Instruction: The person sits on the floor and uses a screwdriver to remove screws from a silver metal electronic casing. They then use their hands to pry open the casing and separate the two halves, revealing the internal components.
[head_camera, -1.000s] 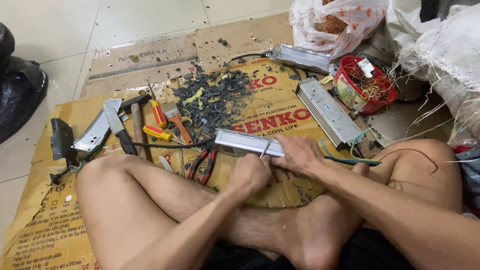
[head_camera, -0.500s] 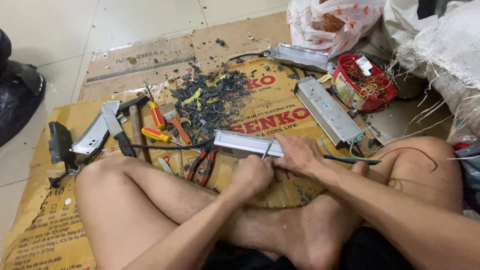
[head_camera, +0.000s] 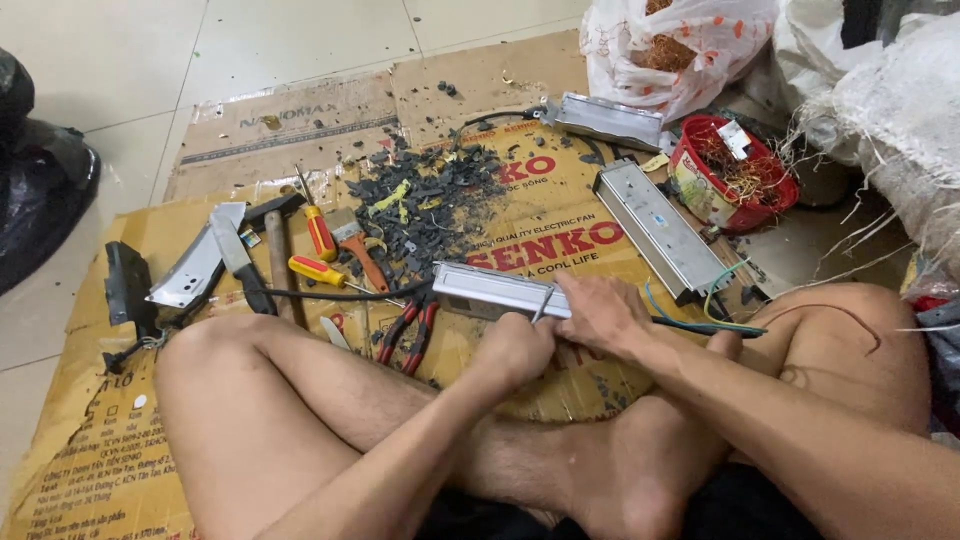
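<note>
I sit cross-legged on flattened cardboard. A long silver metal box lies in front of my legs, with a black cable running from its left end. My right hand presses down on the box's right end, where green and blue wires come out. My left hand is closed around a thin metal tool whose tip rests against the box.
Left of the box lie red pliers, two red-and-yellow screwdrivers, a hammer and a cleaver. A pile of black scraps sits behind. Two more silver boxes, a red basket and sacks stand to the right.
</note>
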